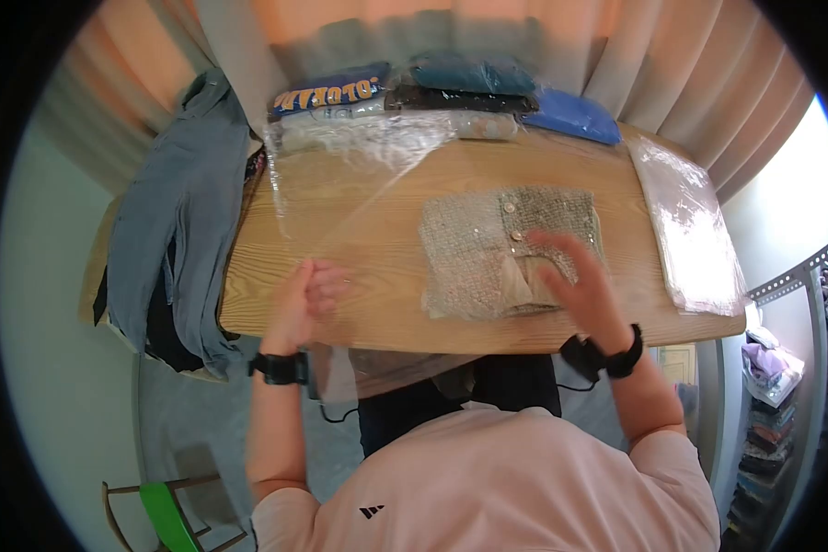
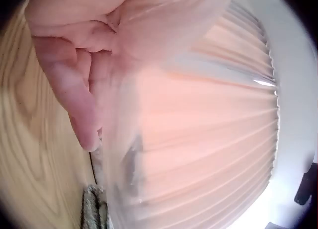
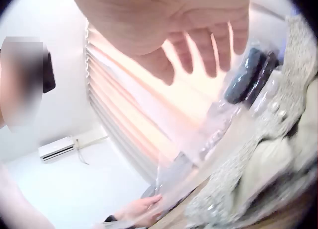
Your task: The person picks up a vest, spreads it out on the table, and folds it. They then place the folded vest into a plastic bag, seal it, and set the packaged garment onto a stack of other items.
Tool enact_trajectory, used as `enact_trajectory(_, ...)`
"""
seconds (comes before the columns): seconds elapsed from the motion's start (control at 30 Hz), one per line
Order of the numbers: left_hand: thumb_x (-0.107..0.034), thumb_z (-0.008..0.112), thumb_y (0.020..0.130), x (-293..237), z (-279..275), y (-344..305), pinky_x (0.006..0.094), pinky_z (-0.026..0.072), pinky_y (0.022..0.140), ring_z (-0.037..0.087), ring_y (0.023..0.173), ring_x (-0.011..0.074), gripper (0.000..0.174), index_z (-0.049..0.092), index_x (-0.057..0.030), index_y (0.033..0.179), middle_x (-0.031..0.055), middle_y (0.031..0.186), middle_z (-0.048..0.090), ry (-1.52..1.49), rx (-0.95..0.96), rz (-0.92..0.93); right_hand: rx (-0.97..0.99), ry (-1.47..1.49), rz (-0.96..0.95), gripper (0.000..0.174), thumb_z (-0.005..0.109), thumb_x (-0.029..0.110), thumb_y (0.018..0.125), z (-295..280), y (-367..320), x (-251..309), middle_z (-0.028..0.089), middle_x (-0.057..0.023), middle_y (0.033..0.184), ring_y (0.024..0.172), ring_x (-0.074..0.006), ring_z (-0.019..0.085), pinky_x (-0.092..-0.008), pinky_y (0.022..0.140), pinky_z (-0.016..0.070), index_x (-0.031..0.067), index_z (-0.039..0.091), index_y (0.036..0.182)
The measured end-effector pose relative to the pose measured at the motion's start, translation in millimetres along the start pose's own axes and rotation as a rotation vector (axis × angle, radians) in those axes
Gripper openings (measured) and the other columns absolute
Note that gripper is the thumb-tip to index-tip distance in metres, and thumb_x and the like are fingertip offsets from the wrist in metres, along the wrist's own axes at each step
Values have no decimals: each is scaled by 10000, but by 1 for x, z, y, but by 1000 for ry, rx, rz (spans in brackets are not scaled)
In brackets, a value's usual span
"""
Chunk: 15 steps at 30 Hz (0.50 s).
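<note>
A folded sequined knit cardigan (image 1: 465, 253) with pale buttons lies on the wooden table. Over its right side hovers my right hand (image 1: 584, 285), fingers spread and nothing in them. The right wrist view also has this hand (image 3: 198, 25) above the cardigan (image 3: 278, 134). My left hand (image 1: 313, 294) is near the table's front edge, left of the cardigan, with its fingers curled at a clear plastic bag (image 1: 368, 170). Thin film (image 2: 149, 45) crosses the palm of the left hand (image 2: 74, 65) in the left wrist view. The bag stretches across the table and hangs over the front edge.
Several bagged garments (image 1: 469, 74) line the back of the table by the curtain. Grey trousers (image 1: 170, 202) drape over the left side. A stack of clear bags (image 1: 690, 230) lies at the right edge. Shelving (image 1: 782, 386) with folded clothes stands right; a chair (image 1: 166, 515) stands lower left.
</note>
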<state>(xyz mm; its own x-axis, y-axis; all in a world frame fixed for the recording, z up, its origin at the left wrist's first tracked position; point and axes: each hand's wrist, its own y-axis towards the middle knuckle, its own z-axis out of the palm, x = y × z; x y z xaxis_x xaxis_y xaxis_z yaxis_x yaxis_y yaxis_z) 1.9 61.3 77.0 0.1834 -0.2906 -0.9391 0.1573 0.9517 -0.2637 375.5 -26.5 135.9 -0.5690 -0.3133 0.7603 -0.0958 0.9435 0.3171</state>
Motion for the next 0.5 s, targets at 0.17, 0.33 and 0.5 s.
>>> enact_trajectory(0.17, -309, 403, 989, -13, -55, 17, 254, 482, 617, 650, 889, 204, 349, 530, -2, 1093, 136, 1028, 653, 13, -35, -72, -409, -258, 330, 589, 698, 278, 809, -40, 13, -94, 585, -208, 1117, 1098, -287, 538, -352, 933, 417, -55, 462, 1232)
enact_trajectory(0.33, -308, 417, 982, -14, -87, 35, 252, 503, 653, 660, 883, 212, 345, 548, 0, 1065, 130, 1024, 659, 50, -63, -134, -194, 153, 766, 618, 719, 288, 797, -49, 20, -110, 600, -235, 1059, 1016, -259, 583, -361, 854, 476, -82, 467, 1223)
enact_trajectory(0.5, -306, 432, 975, -9, -99, 46, 240, 527, 627, 672, 822, 199, 338, 558, -1, 1047, 128, 1019, 662, 120, -101, -159, 68, 388, 788, 482, 703, 189, 806, -53, 20, -109, 619, -186, 1047, 901, -226, 628, -353, 774, 530, -70, 527, 1172)
